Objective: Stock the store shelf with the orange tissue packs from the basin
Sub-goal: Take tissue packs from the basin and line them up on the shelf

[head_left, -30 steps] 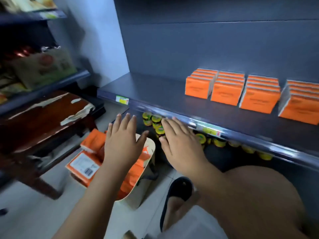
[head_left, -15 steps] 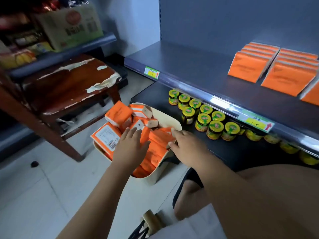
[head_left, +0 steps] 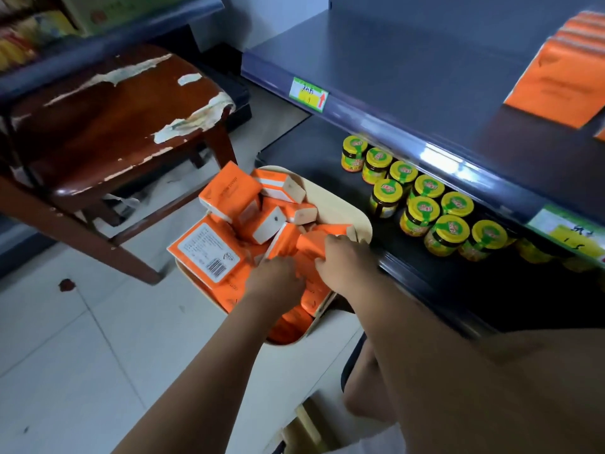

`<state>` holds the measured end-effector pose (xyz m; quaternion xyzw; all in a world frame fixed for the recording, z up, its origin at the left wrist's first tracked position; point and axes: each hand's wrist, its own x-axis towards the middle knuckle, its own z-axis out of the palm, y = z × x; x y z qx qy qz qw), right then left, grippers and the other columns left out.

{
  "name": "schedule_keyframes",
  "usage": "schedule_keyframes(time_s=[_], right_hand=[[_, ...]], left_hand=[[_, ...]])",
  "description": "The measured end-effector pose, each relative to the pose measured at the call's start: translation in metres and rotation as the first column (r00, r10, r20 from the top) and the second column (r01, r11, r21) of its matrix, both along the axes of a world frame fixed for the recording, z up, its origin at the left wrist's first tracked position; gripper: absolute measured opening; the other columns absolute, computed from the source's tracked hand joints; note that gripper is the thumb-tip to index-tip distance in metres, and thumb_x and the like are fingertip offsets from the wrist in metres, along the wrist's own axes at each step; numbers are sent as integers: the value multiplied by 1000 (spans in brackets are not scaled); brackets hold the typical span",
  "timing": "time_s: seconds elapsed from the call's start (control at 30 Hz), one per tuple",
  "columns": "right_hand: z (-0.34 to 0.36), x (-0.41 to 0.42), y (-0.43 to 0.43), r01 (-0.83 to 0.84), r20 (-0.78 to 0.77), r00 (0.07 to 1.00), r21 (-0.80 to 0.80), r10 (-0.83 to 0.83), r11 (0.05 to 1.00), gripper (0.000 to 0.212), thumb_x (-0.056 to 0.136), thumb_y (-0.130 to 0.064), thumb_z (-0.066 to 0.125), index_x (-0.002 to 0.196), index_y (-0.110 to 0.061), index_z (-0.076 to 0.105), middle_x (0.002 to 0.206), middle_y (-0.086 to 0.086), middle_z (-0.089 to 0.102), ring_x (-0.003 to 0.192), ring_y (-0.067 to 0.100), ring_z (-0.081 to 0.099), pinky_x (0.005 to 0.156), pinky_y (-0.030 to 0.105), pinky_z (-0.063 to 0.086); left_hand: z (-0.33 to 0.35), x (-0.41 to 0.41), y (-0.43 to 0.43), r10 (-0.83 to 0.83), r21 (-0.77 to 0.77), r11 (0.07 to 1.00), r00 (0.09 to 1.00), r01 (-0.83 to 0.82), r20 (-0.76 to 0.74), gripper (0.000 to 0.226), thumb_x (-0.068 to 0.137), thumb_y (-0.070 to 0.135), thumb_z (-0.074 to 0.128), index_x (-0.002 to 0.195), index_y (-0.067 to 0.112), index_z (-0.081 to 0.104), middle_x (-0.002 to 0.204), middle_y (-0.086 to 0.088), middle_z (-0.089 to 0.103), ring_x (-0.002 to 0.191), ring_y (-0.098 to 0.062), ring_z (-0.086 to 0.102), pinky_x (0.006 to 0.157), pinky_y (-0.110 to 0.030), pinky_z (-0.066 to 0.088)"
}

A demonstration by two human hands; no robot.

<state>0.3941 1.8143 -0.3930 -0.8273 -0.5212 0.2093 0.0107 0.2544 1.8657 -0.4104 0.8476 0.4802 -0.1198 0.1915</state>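
Note:
A cream basin point(head_left: 340, 209) stands on the tiled floor, heaped with several orange tissue packs point(head_left: 229, 198). Both my hands are down in the heap. My left hand point(head_left: 273, 280) curls its fingers onto packs near the middle. My right hand point(head_left: 343, 257) grips the edge of an orange pack point(head_left: 311, 245) at the basin's right side. On the dark shelf point(head_left: 409, 77) above, rows of orange packs point(head_left: 556, 86) stand at the far right; the shelf's left part is bare.
Several yellow-lidded jars point(head_left: 422, 204) sit on the lower shelf right of the basin. A worn brown wooden chair point(head_left: 114, 119) stands to the left. A price tag point(head_left: 309, 93) marks the shelf edge. My knee and sandal are at lower right.
My view has tilted down from the shelf to the basin. Both hands dropped from above the basin into the heap and closed on packs.

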Motion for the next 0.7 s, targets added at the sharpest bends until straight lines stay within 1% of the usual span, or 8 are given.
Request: schedule_keyframes(time_s=[0.1,0.2,0.27,0.4,0.47,0.57,0.63,0.7], right_hand=[[-10,8,12,11,19,1000,-67,-9,998,38,101,-42,48,129,-16,54,130,10,60,135,37,45,115,49,32],[-15,13,23,7,38,999,-146,-2,989,48,100,-44,52,139,-16,51,146,10,53,148,36,28,123,49,21],[-18,15,29,5,47,999,-158,2,987,55,98,-43,55,145,-15,47,152,11,48,151,36,24,124,49,18],[-18,21,40,54,-8,998,-191,-56,980,88,90,-46,64,160,-13,21,160,19,32,152,37,21,124,48,18],[-18,23,43,68,-38,996,-216,-78,974,90,89,-47,64,160,-15,20,163,19,26,153,38,17,123,49,18],[-18,25,39,82,-84,991,-223,-104,971,74,84,-50,64,149,-26,39,157,16,29,147,39,24,117,51,30],[-18,28,35,103,-148,981,-146,-124,984,60,78,-46,66,134,-31,51,142,11,45,134,35,41,107,45,43],[-14,31,30,148,-276,950,-18,-147,989,40,71,-40,65,110,-29,61,113,2,62,107,27,59,91,38,53]], left_hand=[[-8,9,7,10,-12,1000,994,-11,-107,42,95,43,58,124,14,56,128,-11,62,125,-37,54,95,-42,49],[-17,19,16,84,-76,993,991,-92,-106,66,90,53,64,137,10,44,139,-15,55,133,-39,49,106,-47,42],[-19,24,21,119,-121,983,984,-135,-133,80,86,56,68,144,10,38,148,-16,47,142,-38,40,115,-51,32],[-18,23,31,104,-165,977,977,-136,-185,88,79,54,77,148,17,38,155,-14,38,148,-37,30,121,-58,18],[-18,19,32,136,-178,972,985,-154,-108,81,80,47,77,145,22,35,145,-11,46,145,-37,35,120,-58,18],[-12,12,29,164,-204,968,983,-146,75,61,83,28,73,129,32,33,107,6,51,126,-29,49,117,-52,25],[-8,5,29,200,-283,950,952,-131,230,62,81,16,73,128,37,38,100,13,50,110,-22,52,110,-49,40],[-3,-2,29,308,-372,917,846,-143,434,65,79,5,74,126,40,46,108,9,56,98,-21,61,89,-47,58]])
